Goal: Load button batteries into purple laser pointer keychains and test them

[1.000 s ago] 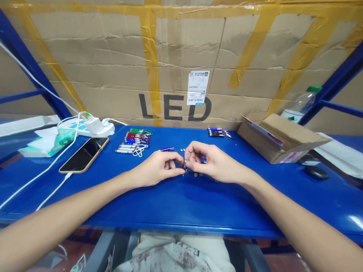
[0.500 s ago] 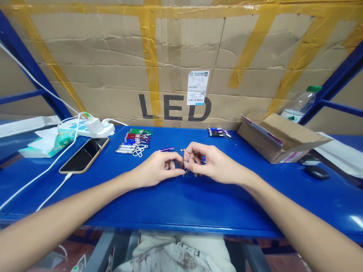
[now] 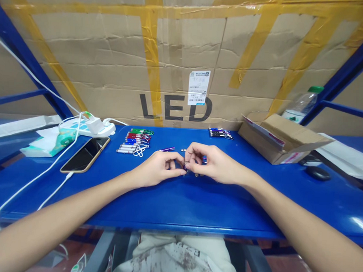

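Note:
My left hand (image 3: pixel 160 169) and my right hand (image 3: pixel 210 164) meet over the middle of the table, fingertips pinched together. Between them is a small, dark purplish piece (image 3: pixel 186 167), mostly hidden by the fingers and too small to make out. Just beyond my left hand lies a purple metal tube (image 3: pixel 168 149). A few small round button cells (image 3: pixel 183 150) rest behind the fingertips, and more small round pieces (image 3: pixel 197 175) show under my right hand. Something blue and shiny (image 3: pixel 204 159) is partly covered by that hand.
Several small penlights with clips (image 3: pixel 135 141), in green, red, blue and silver, lie in a row at left. More dark penlights (image 3: pixel 219 133) sit at the back. A phone (image 3: pixel 84 155), power strip (image 3: pixel 89 127), open cardboard box (image 3: pixel 283 139) and black mouse (image 3: pixel 318 173) stand on the blue table (image 3: pixel 180 209).
Both hands keep nearly the same pinched pose at the same place. The whole view has shifted very slightly.

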The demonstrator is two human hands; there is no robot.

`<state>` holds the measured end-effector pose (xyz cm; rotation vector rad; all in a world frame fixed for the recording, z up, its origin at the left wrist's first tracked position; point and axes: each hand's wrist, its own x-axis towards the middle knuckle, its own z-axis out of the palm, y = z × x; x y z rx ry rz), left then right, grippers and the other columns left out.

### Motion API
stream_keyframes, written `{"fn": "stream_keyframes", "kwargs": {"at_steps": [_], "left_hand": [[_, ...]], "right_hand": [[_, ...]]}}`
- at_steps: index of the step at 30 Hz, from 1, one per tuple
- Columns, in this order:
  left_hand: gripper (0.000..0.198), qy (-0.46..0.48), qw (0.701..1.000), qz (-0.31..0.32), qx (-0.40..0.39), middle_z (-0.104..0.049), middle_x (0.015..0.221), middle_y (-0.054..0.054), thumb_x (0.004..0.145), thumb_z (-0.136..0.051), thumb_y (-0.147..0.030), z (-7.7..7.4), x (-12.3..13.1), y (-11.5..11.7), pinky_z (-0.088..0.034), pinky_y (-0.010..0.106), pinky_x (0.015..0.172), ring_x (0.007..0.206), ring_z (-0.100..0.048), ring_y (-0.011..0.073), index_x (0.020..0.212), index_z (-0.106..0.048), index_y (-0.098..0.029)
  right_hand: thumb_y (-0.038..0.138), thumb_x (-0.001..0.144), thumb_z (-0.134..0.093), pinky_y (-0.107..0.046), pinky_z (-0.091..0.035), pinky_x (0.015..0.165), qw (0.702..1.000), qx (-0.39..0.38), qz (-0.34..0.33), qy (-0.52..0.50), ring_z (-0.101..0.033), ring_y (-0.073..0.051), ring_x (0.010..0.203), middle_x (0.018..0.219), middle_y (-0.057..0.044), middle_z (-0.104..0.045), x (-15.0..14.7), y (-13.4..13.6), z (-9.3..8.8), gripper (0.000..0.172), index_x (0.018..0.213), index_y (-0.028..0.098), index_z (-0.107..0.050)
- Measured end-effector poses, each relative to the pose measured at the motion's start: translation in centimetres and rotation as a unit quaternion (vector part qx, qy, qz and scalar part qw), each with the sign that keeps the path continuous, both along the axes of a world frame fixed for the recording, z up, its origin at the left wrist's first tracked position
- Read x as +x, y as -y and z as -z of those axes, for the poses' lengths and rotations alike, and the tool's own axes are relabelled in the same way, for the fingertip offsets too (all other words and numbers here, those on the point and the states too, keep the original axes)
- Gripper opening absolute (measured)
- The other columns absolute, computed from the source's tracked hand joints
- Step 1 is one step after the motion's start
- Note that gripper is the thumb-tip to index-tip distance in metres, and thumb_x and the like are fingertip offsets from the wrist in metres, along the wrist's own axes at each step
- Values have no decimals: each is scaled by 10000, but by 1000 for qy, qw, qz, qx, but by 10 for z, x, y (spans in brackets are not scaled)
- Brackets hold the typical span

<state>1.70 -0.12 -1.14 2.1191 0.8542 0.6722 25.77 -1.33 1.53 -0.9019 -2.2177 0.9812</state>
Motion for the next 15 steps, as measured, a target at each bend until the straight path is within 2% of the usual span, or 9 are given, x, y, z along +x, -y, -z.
{"fn": "stream_keyframes", "kwargs": {"at_steps": [11,15], "left_hand": [[219,2,1000,2,10,-611,690,-53,920,-786,-355,0,-1,0,-404,216,600,592,-500,87,1038,-780,-171],[232,4,1000,-4,8,-620,681,-51,911,-798,-347,2,-1,-1,-413,218,597,583,-509,90,1058,-781,-169]], "right_hand": [[319,960,-706,-263,-464,638,1000,-1,-7,-2,-605,-138,692,790,29,-662,2,-2,1,153,1019,205,-622],[315,942,-711,-264,-444,643,1000,11,7,1,-565,-141,706,800,26,-643,7,-3,-2,158,1017,207,-623]]}}
